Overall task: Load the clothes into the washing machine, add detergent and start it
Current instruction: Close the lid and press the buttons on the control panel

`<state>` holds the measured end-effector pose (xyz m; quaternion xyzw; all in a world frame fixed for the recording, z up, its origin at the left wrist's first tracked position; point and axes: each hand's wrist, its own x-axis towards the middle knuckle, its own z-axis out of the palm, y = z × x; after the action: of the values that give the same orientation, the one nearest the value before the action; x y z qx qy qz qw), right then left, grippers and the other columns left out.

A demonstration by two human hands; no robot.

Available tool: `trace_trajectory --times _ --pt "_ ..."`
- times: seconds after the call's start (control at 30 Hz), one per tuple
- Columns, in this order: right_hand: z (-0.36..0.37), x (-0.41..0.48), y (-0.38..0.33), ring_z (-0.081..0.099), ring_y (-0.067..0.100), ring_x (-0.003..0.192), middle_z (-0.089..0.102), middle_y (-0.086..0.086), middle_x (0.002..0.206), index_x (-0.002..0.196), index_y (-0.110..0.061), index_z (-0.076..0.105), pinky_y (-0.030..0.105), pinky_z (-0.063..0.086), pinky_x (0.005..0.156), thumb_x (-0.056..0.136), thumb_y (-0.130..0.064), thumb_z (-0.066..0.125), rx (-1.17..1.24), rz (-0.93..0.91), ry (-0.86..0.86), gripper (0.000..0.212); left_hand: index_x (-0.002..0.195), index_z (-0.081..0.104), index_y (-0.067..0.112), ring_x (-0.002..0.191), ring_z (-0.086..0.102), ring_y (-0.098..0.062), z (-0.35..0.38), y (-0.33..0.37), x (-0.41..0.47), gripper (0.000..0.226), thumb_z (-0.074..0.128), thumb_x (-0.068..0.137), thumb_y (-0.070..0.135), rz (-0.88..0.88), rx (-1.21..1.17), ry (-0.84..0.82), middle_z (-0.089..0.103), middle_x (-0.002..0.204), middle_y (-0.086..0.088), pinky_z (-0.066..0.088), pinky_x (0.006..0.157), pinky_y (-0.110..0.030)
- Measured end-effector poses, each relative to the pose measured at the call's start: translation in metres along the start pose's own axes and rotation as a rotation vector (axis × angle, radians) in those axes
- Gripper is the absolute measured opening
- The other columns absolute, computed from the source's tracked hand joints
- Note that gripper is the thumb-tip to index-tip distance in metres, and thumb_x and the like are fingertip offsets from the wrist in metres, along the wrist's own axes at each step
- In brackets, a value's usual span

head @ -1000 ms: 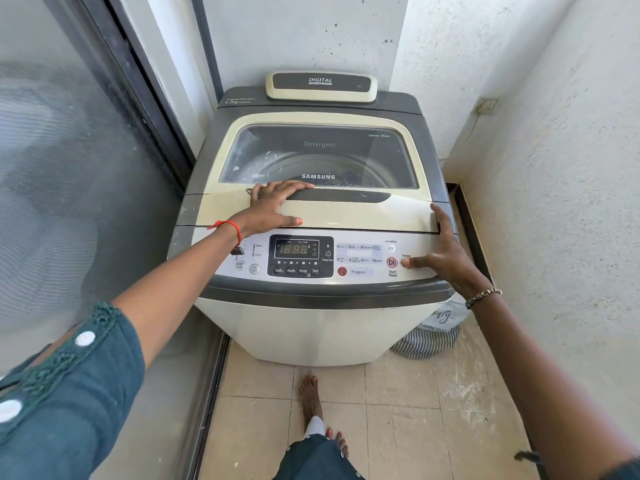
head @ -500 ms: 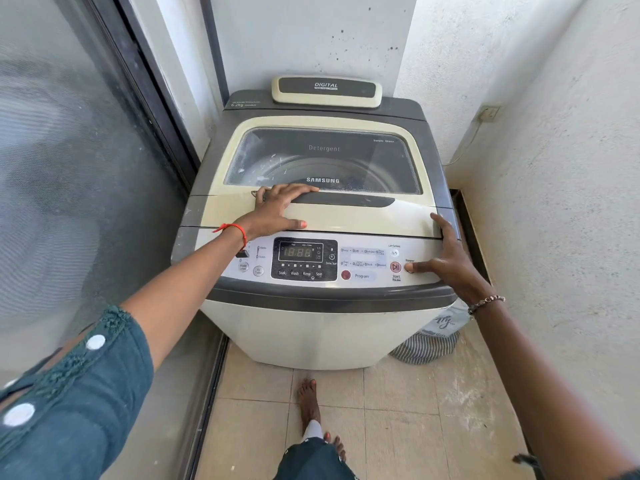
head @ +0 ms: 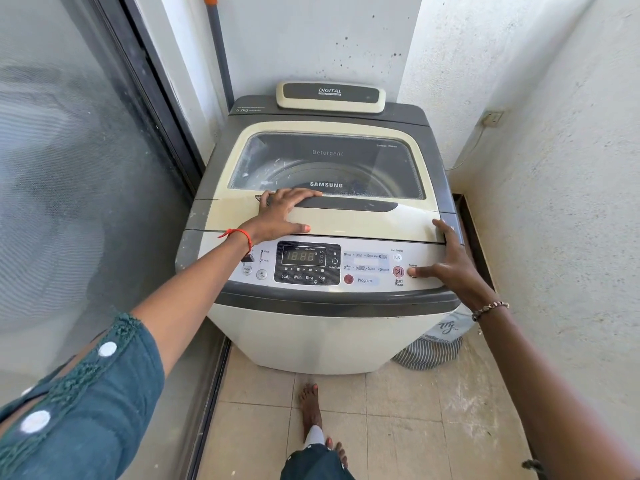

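A cream and grey top-loading washing machine point(head: 311, 334) stands in the corner with its glass lid point(head: 325, 164) closed. Through the lid I make out the drum, with something dark inside at the right. My left hand point(head: 282, 214) lies flat on the lid's front edge, fingers spread over the dark handle strip. My right hand point(head: 450, 263) rests on the right end of the control panel point(head: 367, 268), its thumb tip on the power button beside the red start/pause button. The display reads 18:88.
A glass sliding door point(head: 76, 188) runs along the left. White walls close the back and right, with a wall socket point(head: 491, 117) and cable. A striped cloth and a printed bag point(head: 433, 348) lie at the machine's right foot. My bare foot point(head: 311, 410) is on the tiled floor.
Both hands stay where they were on the lid and the panel. The view has tilted slightly, so the machine sits lower in the frame.
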<state>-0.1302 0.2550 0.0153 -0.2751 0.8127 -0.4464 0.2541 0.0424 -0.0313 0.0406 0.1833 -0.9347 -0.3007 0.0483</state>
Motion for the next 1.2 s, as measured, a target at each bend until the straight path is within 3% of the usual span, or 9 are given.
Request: trace_trajectory --times 0.3,0.5,0.63,0.7,0.8,0.87,1.0,1.1,1.2 --pt "0.0 0.0 -0.001 0.026 0.023 0.134 0.019 0.005 0.15 0.138 -0.03 0.027 0.047 0.026 0.114 0.061 -0.007 0.083 0.002 0.008 -0.008 0.098 0.137 0.037 0.035 0.134 0.02 -0.017 0.002 0.0 0.0 0.064 0.068 0.082 0.025 -0.003 0.009 0.013 0.033 0.146 0.008 0.001 0.096 -0.025" --pt "0.0 -0.002 -0.004 0.027 0.019 0.132 0.022 0.002 0.148 0.138 -0.026 0.028 0.042 0.026 0.114 0.062 -0.004 0.082 0.019 -0.007 -0.01 0.096 0.134 0.037 0.039 0.133 0.019 -0.015 0.006 -0.003 0.002 0.064 0.069 0.08 0.026 -0.02 0.001 0.027 0.035 0.144 0.011 0.0 0.106 -0.036" --pt "0.0 -0.001 -0.003 0.028 0.02 0.131 0.024 0.003 0.146 0.138 -0.025 0.029 0.041 0.027 0.113 0.062 -0.004 0.081 0.014 -0.01 -0.003 0.095 0.135 0.038 0.038 0.133 0.019 -0.016 0.007 -0.005 0.002 0.064 0.069 0.08 0.027 -0.016 0.001 0.034 0.035 0.144 0.01 -0.001 0.106 -0.036" --pt "0.001 -0.002 -0.003 0.027 0.021 0.133 0.024 0.003 0.147 0.138 -0.026 0.029 0.044 0.026 0.114 0.062 -0.01 0.082 0.005 -0.004 -0.002 0.094 0.134 0.038 0.038 0.133 0.02 -0.016 0.008 -0.005 0.003 0.065 0.07 0.078 0.031 -0.013 0.017 0.045 0.036 0.143 0.01 -0.001 0.108 -0.038" --pt "0.007 -0.004 -0.008 0.025 0.022 0.137 0.024 0.002 0.149 0.137 -0.03 0.028 0.049 0.028 0.112 0.053 -0.044 0.081 -0.024 0.02 0.04 0.101 0.134 0.038 0.038 0.132 0.022 -0.017 0.009 -0.004 0.002 0.068 0.072 0.075 0.036 -0.01 0.041 0.061 0.038 0.142 0.01 0.001 0.11 -0.043" --pt "0.012 -0.004 -0.008 0.021 0.022 0.14 0.024 0.001 0.15 0.139 -0.03 0.026 0.05 0.026 0.113 0.049 -0.056 0.079 -0.067 0.015 0.07 0.108 0.135 0.037 0.037 0.133 0.021 -0.016 0.009 -0.004 0.002 0.069 0.072 0.075 0.038 -0.011 0.052 0.064 0.037 0.142 0.01 0.001 0.111 -0.044" --pt "0.017 -0.005 -0.01 0.005 0.022 0.144 0.015 0.004 0.155 0.143 -0.021 0.021 0.047 0.008 0.118 0.065 -0.033 0.081 -0.19 -0.057 0.105 0.099 0.136 0.036 0.036 0.134 0.019 -0.017 0.008 -0.003 0.001 0.069 0.072 0.076 0.038 -0.006 0.055 0.056 0.035 0.144 0.008 0.0 0.112 -0.046" --pt "0.016 -0.004 -0.009 -0.001 0.021 0.145 0.011 0.004 0.156 0.144 -0.021 0.019 0.047 0.004 0.118 0.059 -0.039 0.083 -0.214 -0.063 0.092 0.108 0.136 0.036 0.036 0.134 0.02 -0.018 0.008 -0.003 0.001 0.069 0.071 0.076 0.038 -0.002 0.062 0.06 0.035 0.144 0.008 0.001 0.112 -0.045" --pt "0.016 -0.004 -0.01 -0.002 0.021 0.145 0.009 0.003 0.156 0.144 -0.022 0.017 0.046 0.001 0.118 0.05 -0.05 0.073 -0.223 -0.058 0.076 0.113 0.136 0.036 0.036 0.134 0.02 -0.019 0.009 -0.005 0.001 0.07 0.071 0.076 0.039 0.006 0.066 0.053 0.035 0.144 0.008 0.001 0.112 -0.045"
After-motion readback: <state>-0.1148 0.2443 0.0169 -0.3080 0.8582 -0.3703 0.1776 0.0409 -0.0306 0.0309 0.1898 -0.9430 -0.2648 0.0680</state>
